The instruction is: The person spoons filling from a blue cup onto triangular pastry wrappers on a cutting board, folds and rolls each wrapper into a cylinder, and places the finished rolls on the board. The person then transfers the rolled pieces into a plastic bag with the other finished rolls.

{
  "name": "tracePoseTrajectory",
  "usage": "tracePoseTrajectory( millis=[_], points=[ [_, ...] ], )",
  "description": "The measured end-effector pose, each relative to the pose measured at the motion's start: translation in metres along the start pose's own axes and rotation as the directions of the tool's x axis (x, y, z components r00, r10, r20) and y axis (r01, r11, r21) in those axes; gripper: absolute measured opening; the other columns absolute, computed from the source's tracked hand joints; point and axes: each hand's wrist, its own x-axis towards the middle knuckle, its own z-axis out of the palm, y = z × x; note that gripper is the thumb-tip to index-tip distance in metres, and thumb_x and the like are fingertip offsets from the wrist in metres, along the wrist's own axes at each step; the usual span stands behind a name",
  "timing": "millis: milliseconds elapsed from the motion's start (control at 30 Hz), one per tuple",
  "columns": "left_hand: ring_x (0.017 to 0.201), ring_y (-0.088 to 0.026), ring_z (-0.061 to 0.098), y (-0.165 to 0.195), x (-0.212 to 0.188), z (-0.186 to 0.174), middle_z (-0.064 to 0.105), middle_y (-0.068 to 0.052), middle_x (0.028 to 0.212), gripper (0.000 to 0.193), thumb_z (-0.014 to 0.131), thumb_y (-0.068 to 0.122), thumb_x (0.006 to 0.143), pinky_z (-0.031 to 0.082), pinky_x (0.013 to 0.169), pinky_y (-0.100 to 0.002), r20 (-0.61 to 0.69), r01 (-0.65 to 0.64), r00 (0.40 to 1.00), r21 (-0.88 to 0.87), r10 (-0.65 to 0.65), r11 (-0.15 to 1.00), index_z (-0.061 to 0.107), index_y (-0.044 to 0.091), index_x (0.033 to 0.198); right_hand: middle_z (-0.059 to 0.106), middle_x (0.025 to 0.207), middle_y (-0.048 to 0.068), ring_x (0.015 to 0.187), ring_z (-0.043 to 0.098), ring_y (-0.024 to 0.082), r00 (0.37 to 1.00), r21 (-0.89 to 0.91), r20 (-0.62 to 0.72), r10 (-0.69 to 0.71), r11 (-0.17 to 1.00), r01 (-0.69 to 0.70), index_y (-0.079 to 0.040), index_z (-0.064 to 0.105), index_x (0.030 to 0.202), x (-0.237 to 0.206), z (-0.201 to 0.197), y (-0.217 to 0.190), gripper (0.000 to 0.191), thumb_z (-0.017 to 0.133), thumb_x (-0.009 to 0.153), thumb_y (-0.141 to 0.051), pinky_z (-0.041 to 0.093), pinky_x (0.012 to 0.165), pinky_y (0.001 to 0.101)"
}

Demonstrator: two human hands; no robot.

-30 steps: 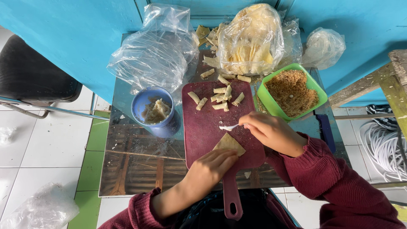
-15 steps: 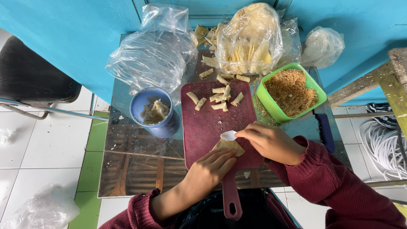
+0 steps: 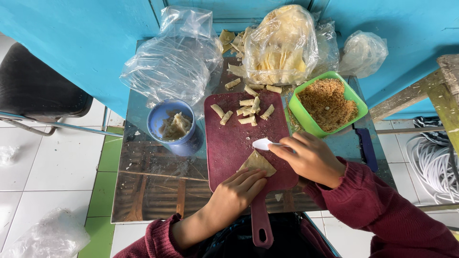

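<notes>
One triangular wrapper (image 3: 258, 162) mid-frame on maroon board (image 3: 229, 143); my left hand (image 3: 236, 191) pressed it, fingers together. Right hand (image 3: 311, 157) pinched one white spoon (image 3: 263, 143). Eight-ish rolled pieces (image 3: 246, 111) above.

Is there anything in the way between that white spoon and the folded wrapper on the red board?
Nothing visible. The right hand holds the white spoon just above the wrapper, with only bare cutting board between. The left hand pins the wrapper's near edge, clear of the spoon.
</notes>
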Motion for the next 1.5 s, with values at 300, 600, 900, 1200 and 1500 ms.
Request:
tracePoseTrajectory(
  millis=[300, 600, 900, 1200, 1500],
  points=[
    [0.128, -0.028, 0.064, 0.000, 0.000, 0.003, 0.067, -0.013, 0.132, 0.036, 0.063, 0.006, 0.085, 0.049, 0.113, -0.039, -0.012, 0.004, 1.000, 0.002, -0.004, 1.000, 0.064, -0.003, 0.120, 0.063, 0.094, 0.003, 0.088, 0.061, 0.019, 0.982, -0.147, 0.175, -0.075, 0.984, 0.101, -0.007, 0.072, 0.116, 0.001, -0.003, -0.009, 0.036, 0.065, 0.081, -0.007, 0.053, 0.075, 0.0333],
    [0.128, -0.027, 0.064, 0.000, -0.001, 0.003, 0.067, -0.013, 0.133, 0.037, 0.063, 0.006, 0.085, 0.049, 0.113, -0.040, -0.011, -0.002, 1.000, 0.015, 0.002, 1.000, 0.064, -0.003, 0.121, 0.061, 0.091, 0.002, 0.085, 0.058, 0.018, 0.985, -0.046, 0.154, -0.073, 0.996, 0.081, -0.007, 0.072, 0.114, 0.010, -0.006, -0.008, 0.031, 0.063, 0.084, -0.011, 0.050, 0.073, 0.0328],
    [0.129, -0.027, 0.064, 0.001, -0.001, 0.004, 0.067, -0.013, 0.132, 0.036, 0.063, 0.006, 0.086, 0.049, 0.114, -0.040, -0.009, -0.005, 1.000, 0.017, 0.005, 1.000, 0.065, -0.003, 0.120, 0.065, 0.098, 0.003, 0.091, 0.060, 0.018, 0.986, -0.188, 0.151, -0.073, 0.977, 0.101, -0.006, 0.071, 0.118, 0.002, 0.004, -0.005, 0.035, 0.064, 0.083, -0.008, 0.052, 0.077, 0.0332],
    [0.126, -0.028, 0.064, 0.002, 0.002, 0.004, 0.067, -0.012, 0.131, 0.038, 0.064, 0.007, 0.083, 0.052, 0.108, -0.038, -0.005, 0.005, 1.000, 0.036, -0.005, 0.999, 0.065, -0.002, 0.120, 0.070, 0.104, 0.008, 0.088, 0.065, 0.019, 0.986, -0.299, 0.007, 0.167, 0.941, -0.157, 0.001, 0.068, 0.122, -0.004, 0.020, 0.008, 0.031, 0.069, 0.091, -0.004, 0.053, 0.079, 0.0306],
    [0.105, -0.026, 0.067, 0.003, -0.003, 0.001, 0.065, -0.008, 0.127, 0.047, 0.065, -0.002, 0.077, 0.060, 0.081, -0.034, -0.010, 0.253, 0.967, 0.026, -0.253, 0.967, 0.064, 0.005, 0.124, 0.068, 0.098, 0.002, 0.103, 0.061, 0.025, 0.953, -0.145, -0.202, 0.227, 0.955, -0.258, -0.010, 0.067, 0.090, -0.007, -0.004, 0.003, 0.013, 0.078, 0.090, -0.018, 0.045, 0.094, 0.0425]
  ],
)
